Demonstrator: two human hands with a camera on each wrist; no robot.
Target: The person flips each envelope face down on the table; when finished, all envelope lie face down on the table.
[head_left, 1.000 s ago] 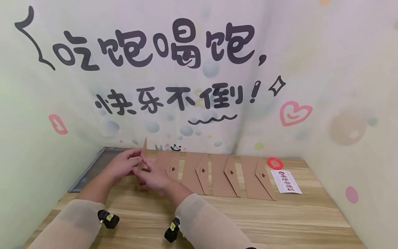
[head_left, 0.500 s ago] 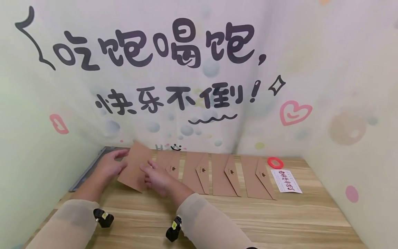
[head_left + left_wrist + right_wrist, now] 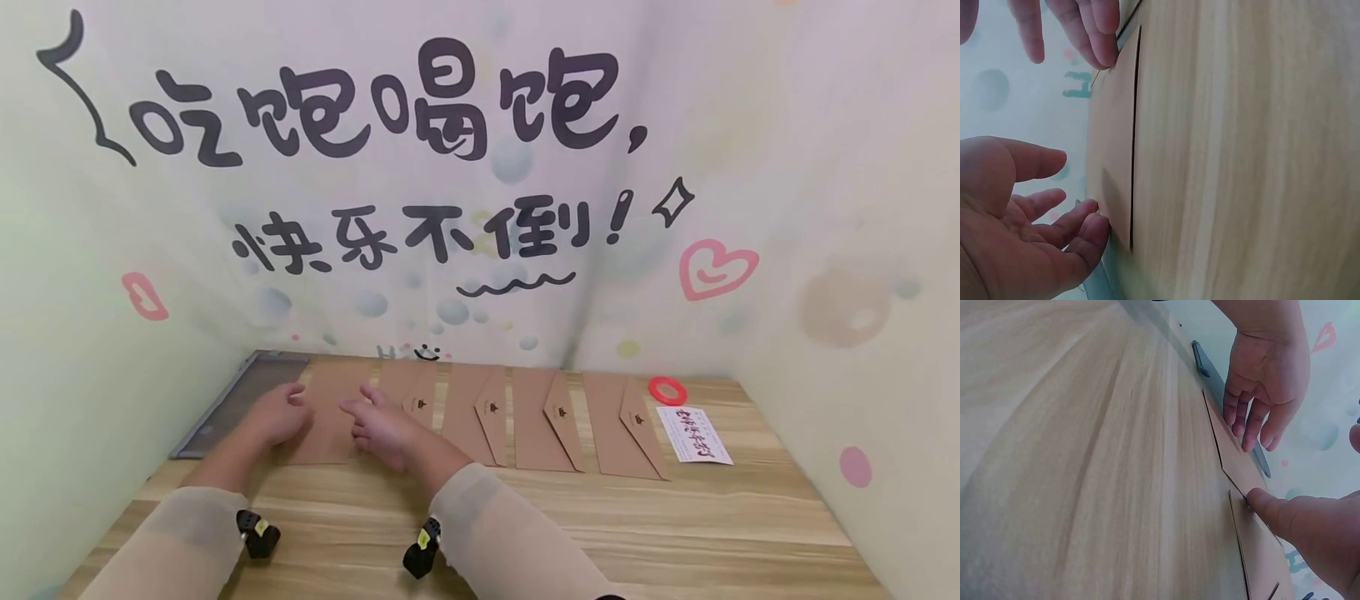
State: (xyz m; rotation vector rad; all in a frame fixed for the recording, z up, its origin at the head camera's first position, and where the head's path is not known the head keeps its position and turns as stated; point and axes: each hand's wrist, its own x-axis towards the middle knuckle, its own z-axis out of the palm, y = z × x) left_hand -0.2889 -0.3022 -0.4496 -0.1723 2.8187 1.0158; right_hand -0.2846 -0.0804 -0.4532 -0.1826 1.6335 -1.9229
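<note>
A brown kraft envelope [image 3: 326,427] lies flat on the wooden table, its plain side up. At its left edge is my left hand [image 3: 277,417], fingers loosely bent; in the left wrist view the fingertips [image 3: 1094,234] touch that edge. My right hand [image 3: 386,429] rests by the opposite edge with its index finger extended. The right wrist view has the right thumb [image 3: 1266,503] down on the envelope's border. Neither hand grips anything. Immediately right lies another envelope [image 3: 399,379], flap side up and partly hidden by the right hand.
Several more envelopes [image 3: 540,429] with pointed flaps and small dark crown prints continue the row rightward. Beyond them are a red ring [image 3: 667,390] and a white card [image 3: 693,435] with red writing. A grey tray-like item [image 3: 255,387] lies far left. Printed cloth walls enclose the table.
The envelope stood on edge between both hands, then turned with its plain side facing up and came down flat. Both hands have moved apart to its two sides and loosened their fingers.
</note>
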